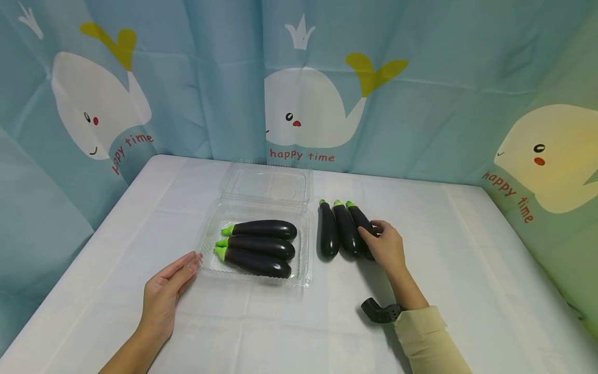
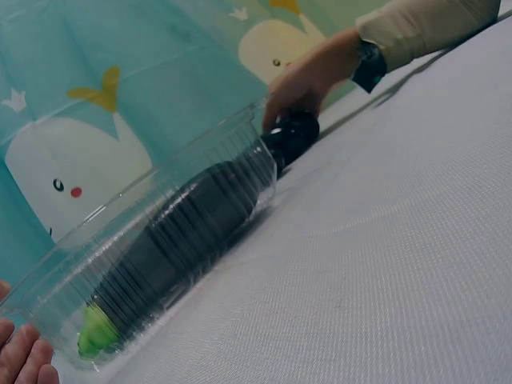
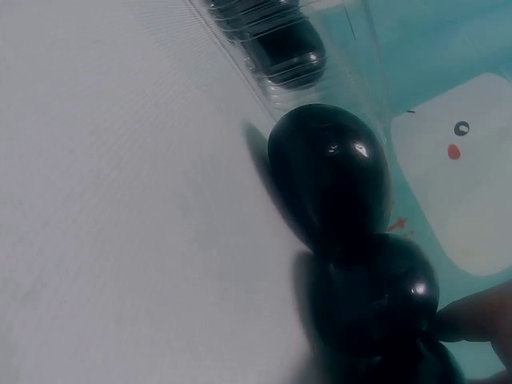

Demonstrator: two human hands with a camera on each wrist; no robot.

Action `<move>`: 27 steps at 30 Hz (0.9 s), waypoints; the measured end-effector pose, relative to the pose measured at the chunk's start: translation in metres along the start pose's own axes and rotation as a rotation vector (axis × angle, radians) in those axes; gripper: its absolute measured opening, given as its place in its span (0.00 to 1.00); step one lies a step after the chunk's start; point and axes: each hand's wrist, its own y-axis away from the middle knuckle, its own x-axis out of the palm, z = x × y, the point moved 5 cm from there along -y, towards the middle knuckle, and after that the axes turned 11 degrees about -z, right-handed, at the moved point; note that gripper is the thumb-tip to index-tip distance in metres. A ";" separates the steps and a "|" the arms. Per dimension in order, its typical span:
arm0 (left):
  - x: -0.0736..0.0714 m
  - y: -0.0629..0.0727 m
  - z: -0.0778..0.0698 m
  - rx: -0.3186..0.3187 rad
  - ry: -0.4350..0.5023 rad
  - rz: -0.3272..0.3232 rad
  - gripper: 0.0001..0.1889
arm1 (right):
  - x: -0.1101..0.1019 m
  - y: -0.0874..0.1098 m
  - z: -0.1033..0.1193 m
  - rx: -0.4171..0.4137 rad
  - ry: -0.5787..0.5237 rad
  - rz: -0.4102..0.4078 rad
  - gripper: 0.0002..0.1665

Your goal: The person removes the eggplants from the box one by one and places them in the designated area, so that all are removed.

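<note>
A clear plastic clamshell container point(image 1: 306, 249) lies with its lid point(image 1: 266, 184) folded back. Inside it, three dark eggplants point(image 1: 261, 246) with green stems lie side by side, stems to the left. My left hand point(image 1: 165, 291) pinches the container's left rim between thumb and fingers. To the right of the container, two eggplants point(image 1: 329, 231) rest on the table beside a third. That rightmost eggplant point(image 1: 357, 215) is gripped by my right hand point(image 1: 384, 244) from above, thumb on its left side; the hand covers part of it. In the right wrist view, rounded eggplant ends point(image 3: 328, 172) show close up.
A white cloth covers the table point(image 1: 261, 332). Behind it and at both sides hangs a blue-green curtain point(image 1: 224, 83) with whale prints. A black strap device point(image 1: 380, 311) sits on the right wrist, below a beige sleeve point(image 1: 430, 337).
</note>
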 end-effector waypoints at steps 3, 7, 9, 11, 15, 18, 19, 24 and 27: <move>0.000 -0.001 0.000 0.000 -0.007 -0.001 0.14 | -0.001 0.000 0.000 -0.001 0.011 0.001 0.30; 0.000 -0.001 0.000 0.005 -0.017 -0.001 0.14 | -0.003 0.000 0.000 -0.002 0.030 -0.004 0.33; 0.000 -0.001 0.000 0.002 -0.022 -0.005 0.14 | -0.004 -0.001 0.000 -0.009 0.033 -0.023 0.33; 0.000 -0.001 0.000 -0.003 -0.028 -0.007 0.14 | -0.006 -0.003 0.000 -0.029 0.038 -0.054 0.33; 0.000 -0.001 0.001 -0.016 -0.026 -0.010 0.14 | -0.008 -0.004 0.002 -0.092 0.045 -0.126 0.31; -0.001 -0.001 0.002 -0.020 -0.019 -0.008 0.13 | -0.008 -0.003 0.002 -0.115 0.039 -0.154 0.31; -0.001 -0.001 0.001 -0.020 -0.019 -0.006 0.13 | -0.009 -0.003 0.002 -0.114 0.034 -0.158 0.31; -0.001 -0.001 0.001 -0.020 -0.017 -0.003 0.13 | -0.014 -0.002 0.005 -0.111 -0.012 -0.179 0.29; 0.000 -0.001 0.001 -0.014 -0.018 0.003 0.13 | -0.017 -0.002 0.011 -0.116 -0.032 -0.175 0.28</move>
